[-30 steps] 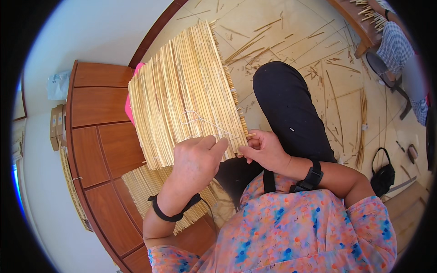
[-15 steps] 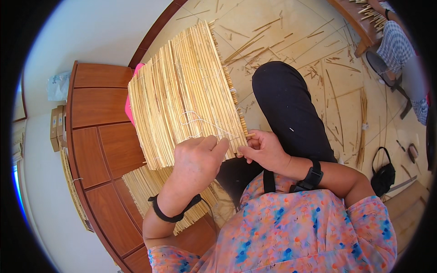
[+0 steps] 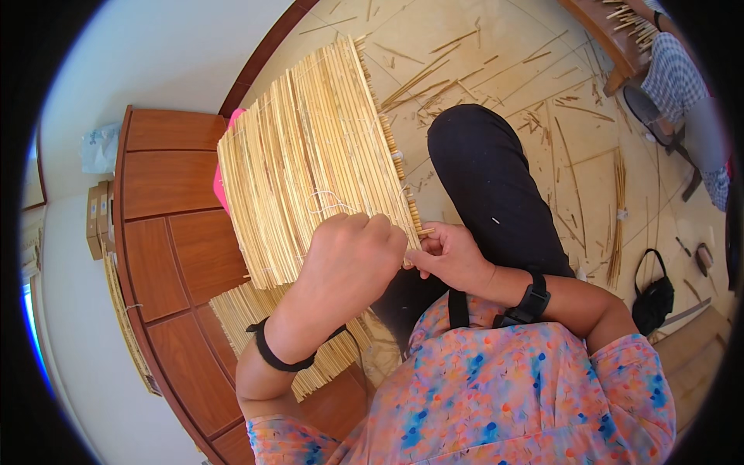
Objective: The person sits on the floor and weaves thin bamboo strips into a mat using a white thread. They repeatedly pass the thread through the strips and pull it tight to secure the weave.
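Observation:
A mat of pale yellow reeds [image 3: 310,147], tied in rows with thin thread, lies tilted in front of me. My left hand [image 3: 360,252] is closed over its near right corner, knuckles up, fingertips hidden beneath. A loop of white string [image 3: 325,203] lies on the reeds and runs under that fist, which appears to grip it. At the mat's right edge my right hand [image 3: 453,256] is closed, thumb and fingers pinching the corner where a short reed end sticks out. The two hands almost touch.
A second reed mat [image 3: 310,380] lies lower left by a brown wooden cabinet [image 3: 178,263]. Reed scraps and a bundle of thin stalks [image 3: 618,221] litter the tiled floor. A black bag [image 3: 655,298] is at right. Another person's checked clothing [image 3: 673,81] shows at upper right.
My left hand has moved right and slightly up toward my right hand, turning knuckles up and covering the string strands seen before. My right hand and the mat have stayed put.

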The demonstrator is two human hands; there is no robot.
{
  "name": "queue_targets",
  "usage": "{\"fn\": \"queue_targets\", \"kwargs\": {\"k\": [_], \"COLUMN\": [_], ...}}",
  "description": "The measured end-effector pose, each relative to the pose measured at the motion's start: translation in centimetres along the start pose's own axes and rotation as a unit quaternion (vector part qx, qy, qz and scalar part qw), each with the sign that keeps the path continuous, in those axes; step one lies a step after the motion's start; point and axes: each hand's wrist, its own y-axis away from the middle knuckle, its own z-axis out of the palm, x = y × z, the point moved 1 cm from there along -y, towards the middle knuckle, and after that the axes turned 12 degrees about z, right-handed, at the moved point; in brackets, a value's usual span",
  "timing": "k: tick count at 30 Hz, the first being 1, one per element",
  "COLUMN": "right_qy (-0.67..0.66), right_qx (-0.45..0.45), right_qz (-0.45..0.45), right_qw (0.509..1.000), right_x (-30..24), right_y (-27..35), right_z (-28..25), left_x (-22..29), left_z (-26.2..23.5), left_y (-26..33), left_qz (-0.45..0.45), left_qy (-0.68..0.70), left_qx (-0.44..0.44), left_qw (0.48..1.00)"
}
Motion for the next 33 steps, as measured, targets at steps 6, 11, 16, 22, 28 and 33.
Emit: {"fn": "queue_targets", "kwargs": {"k": [6, 11, 16, 22, 28, 33], "right_qy": [0.006, 0.002, -0.005, 0.068, -0.119, -0.13], "right_qx": [-0.008, -0.011, -0.013, 0.092, 0.053, 0.11], "right_qz": [0.001, 0.004, 0.005, -0.128, -0.094, -0.135], "right_qw": [1.0, 1.0, 1.0, 0.985, 0.987, 0.976], "right_x": [0.1, 0.1, -0.3, -1.8, -4.9, -8.5], "right_y": [-0.2, -0.1, 0.1, 0.4, 2.4, 5.5], "right_z": [-0.2, -0.3, -0.3, -0.4, 0.1, -1.1], "left_x": [-0.7, -0.6, -0.9, -2.3, -2.8, -2.4], "left_z": [0.2, 0.8, 0.6, -1.9, -4.5, -8.1], "left_y": [-0.6, -0.8, -0.6, -1.3, -2.1, -4.2], "left_qz": [0.018, 0.012, 0.007, 0.004, 0.008, 0.044], "left_qy": [0.006, 0.028, 0.039, 0.037, -0.023, -0.031], "left_qx": [-0.031, -0.027, -0.031, -0.017, 0.03, 0.114], "left_qw": [0.999, 0.999, 0.999, 0.999, 0.999, 0.992]}}
